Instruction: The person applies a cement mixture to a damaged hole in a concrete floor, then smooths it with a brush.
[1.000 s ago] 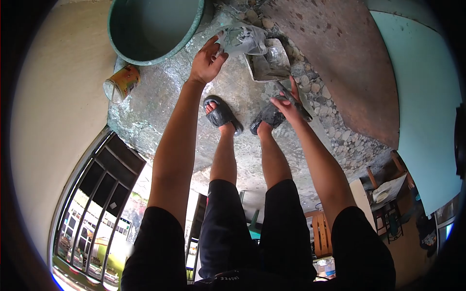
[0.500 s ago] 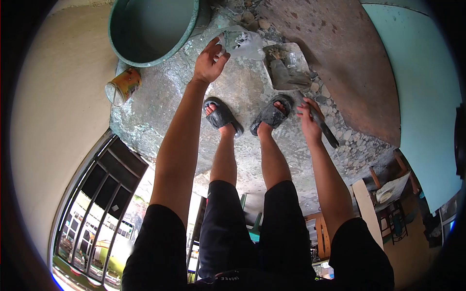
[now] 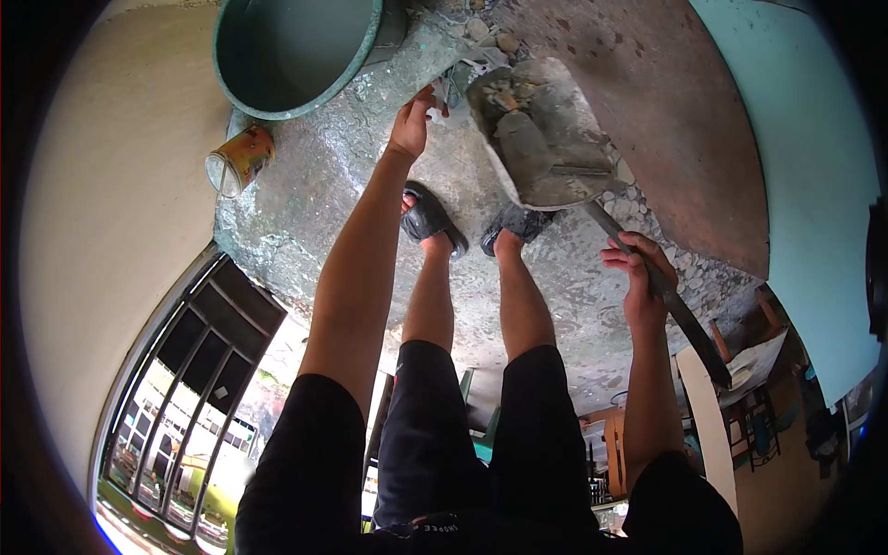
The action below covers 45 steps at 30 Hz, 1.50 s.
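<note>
Seen from my remote station: nearest, the right hand (image 3: 645, 277), its fingers curled loosely around the handle (image 3: 689, 324) of a dustpan (image 3: 575, 100). The pan, bearing debris (image 3: 501, 97), lies ahead and to the left of those fingers; the long axis slants from near right to far left. Farther out, the left hand (image 3: 413, 128) has thumb and fingers drawn together, pinching a plastic bag (image 3: 453, 81) just beside the pan's far-left corner, to which this hand is the nearer. Beyond stands a green tub (image 3: 242, 69).
</note>
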### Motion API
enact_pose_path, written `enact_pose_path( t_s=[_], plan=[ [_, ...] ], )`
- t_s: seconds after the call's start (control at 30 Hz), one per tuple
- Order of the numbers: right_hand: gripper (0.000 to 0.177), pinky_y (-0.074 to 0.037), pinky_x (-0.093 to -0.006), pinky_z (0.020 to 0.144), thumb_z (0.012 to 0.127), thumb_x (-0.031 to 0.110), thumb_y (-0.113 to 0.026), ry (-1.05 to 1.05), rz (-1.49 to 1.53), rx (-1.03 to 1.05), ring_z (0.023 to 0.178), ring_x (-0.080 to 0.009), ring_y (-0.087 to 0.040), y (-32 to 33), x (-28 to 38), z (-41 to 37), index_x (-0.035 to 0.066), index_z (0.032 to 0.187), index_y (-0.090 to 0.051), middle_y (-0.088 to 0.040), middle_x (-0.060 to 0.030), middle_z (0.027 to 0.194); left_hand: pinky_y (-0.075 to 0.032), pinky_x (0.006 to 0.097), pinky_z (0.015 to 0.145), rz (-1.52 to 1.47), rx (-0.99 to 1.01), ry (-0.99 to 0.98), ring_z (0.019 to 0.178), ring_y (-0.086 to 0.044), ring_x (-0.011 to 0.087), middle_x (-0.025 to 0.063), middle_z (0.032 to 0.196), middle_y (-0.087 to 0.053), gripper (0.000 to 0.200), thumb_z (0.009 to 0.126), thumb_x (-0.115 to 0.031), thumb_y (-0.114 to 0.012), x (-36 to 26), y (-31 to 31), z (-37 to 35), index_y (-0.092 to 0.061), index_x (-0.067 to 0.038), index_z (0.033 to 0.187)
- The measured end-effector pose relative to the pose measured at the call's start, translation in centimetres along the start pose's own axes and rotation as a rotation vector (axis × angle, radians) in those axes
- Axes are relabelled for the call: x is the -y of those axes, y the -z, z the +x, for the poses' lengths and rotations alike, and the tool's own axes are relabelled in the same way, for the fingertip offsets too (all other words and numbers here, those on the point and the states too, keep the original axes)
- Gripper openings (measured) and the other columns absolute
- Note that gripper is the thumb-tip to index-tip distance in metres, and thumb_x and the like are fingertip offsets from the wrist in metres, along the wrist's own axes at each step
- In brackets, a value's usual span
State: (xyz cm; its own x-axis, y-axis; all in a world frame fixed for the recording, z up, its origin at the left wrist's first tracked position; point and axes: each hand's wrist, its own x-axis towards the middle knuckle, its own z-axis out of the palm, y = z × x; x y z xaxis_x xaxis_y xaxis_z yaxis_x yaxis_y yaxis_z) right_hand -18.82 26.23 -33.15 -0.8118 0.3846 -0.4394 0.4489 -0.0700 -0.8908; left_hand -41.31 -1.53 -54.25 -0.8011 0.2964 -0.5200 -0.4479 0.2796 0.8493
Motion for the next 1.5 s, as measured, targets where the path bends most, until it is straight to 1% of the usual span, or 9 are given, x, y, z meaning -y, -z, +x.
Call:
enact_pose_path(
  t_s=[0.13, 0.47, 0.53, 0.6, 0.73, 1.0, 1.17, 1.27, 1.5],
  plan=[
    [0.032, -0.053, -0.0315, 0.066, 0.089, 0.023, -0.052, -0.004, 0.055, 0.116, 0.076, -0.0236, -0.064, -0.7, -0.3, 1.2, -0.006, 0.103, -0.055, -0.059, -0.0186, 0.094, -0.030, 0.0334, 0.095, -0.155, -0.061, 0.081, 0.107, -0.046, 0.0196, 0.0095, 0.113, -0.055, 0.058, 0.083, -0.042, -0.033, 1.3, 0.1, -0.1, -0.050, -0.005, 0.123],
    [0.020, -0.053, -0.0304, 0.067, 0.087, 0.008, -0.047, -0.094, 0.053, 0.423, 0.077, -0.0212, -0.064, -0.9, -2.8, 7.4, -0.006, 0.097, -0.056, -0.061, -0.0154, 0.091, -0.034, 0.0371, 0.095, -0.858, -0.177, 0.306, 0.106, -0.049, 0.0252, 0.0131, 0.115, -0.057, 0.053, 0.078, -0.035, -0.034, 7.0, 3.5, 2.0, -0.054, 0.003, 0.109],
    [0.019, -0.054, -0.0306, 0.066, 0.086, 0.007, -0.046, -0.131, 0.027, 0.452, 0.077, -0.0215, -0.064, -1.2, -3.0, 8.3, -0.006, 0.095, -0.057, -0.061, -0.0152, 0.091, -0.034, 0.0390, 0.095, -0.765, -0.198, 0.192, 0.105, -0.050, 0.0264, 0.0156, 0.117, -0.056, 0.053, 0.077, -0.034, -0.032, 5.5, 3.4, 1.0, -0.051, 0.005, 0.108],
    [0.019, -0.054, -0.0308, 0.065, 0.087, 0.007, -0.045, -0.141, 0.027, 0.476, 0.077, -0.0217, -0.065, -1.6, -2.9, 9.0, -0.006, 0.095, -0.057, -0.061, -0.0154, 0.092, -0.035, 0.0311, 0.080, -0.806, -0.205, 0.128, 0.087, -0.055, 0.0245, 0.0130, 0.083, -0.061, 0.033, 0.080, -0.030, -0.038, 4.2, 3.4, 0.4, -0.056, -0.002, 0.081],
    [0.020, -0.054, -0.0312, 0.064, 0.086, 0.007, -0.045, -0.139, 0.005, 0.535, 0.076, -0.0226, -0.065, -2.0, -3.5, 10.2, -0.006, 0.094, -0.057, -0.060, -0.0152, 0.094, -0.033, 0.0303, 0.070, -0.849, -0.144, 0.295, 0.067, -0.044, 0.0176, 0.0121, 0.093, -0.064, 0.029, 0.079, -0.030, -0.036, 3.9, 5.1, 0.3, -0.052, -0.006, 0.074],
    [0.020, -0.055, -0.0312, 0.063, 0.086, 0.008, -0.045, -0.177, 0.014, 0.613, 0.073, -0.0224, -0.065, -3.8, -3.1, 12.0, -0.005, 0.094, -0.058, -0.060, -0.0143, 0.093, -0.039, 0.0390, 0.084, -0.590, -0.079, 0.208, 0.087, -0.054, 0.0230, 0.0110, 0.085, -0.058, 0.024, 0.080, -0.030, -0.040, 3.1, 5.6, 0.3, -0.046, -0.007, 0.073],
    [0.021, -0.054, -0.0300, 0.063, 0.086, 0.009, -0.045, -0.234, 0.002, 0.606, 0.072, -0.0199, -0.064, -4.8, -2.7, 13.0, -0.004, 0.093, -0.059, -0.061, -0.0135, 0.086, -0.034, 0.0289, 0.068, -0.686, -0.395, 0.252, 0.068, -0.047, 0.0161, 0.0075, 0.075, -0.057, 0.028, 0.084, -0.028, -0.036, 2.9, 4.8, -0.4, -0.051, -0.004, 0.081],
    [0.021, -0.054, -0.0298, 0.062, 0.086, 0.010, -0.044, -0.251, -0.020, 0.614, 0.071, -0.0193, -0.064, -5.3, -2.7, 13.9, -0.004, 0.093, -0.059, -0.061, -0.0129, 0.087, -0.035, 0.0307, 0.074, -0.447, -0.021, 0.149, 0.074, -0.051, 0.0195, 0.0069, 0.073, -0.058, 0.030, 0.079, -0.030, -0.036, 6.8, 7.8, 0.4, -0.053, -0.006, 0.074],
    [0.023, -0.053, -0.0300, 0.063, 0.088, 0.015, -0.042, -0.312, -0.056, 0.535, 0.070, -0.0194, -0.064, -6.2, -2.3, 14.5, -0.002, 0.094, -0.057, -0.061, -0.0116, 0.084, -0.030, 0.0263, 0.065, -0.491, -0.188, 0.163, 0.066, -0.045, 0.0145, 0.0033, 0.067, -0.053, 0.027, 0.077, -0.030, -0.038, 6.5, 7.5, -1.4, -0.054, -0.010, 0.069]
  ],
)
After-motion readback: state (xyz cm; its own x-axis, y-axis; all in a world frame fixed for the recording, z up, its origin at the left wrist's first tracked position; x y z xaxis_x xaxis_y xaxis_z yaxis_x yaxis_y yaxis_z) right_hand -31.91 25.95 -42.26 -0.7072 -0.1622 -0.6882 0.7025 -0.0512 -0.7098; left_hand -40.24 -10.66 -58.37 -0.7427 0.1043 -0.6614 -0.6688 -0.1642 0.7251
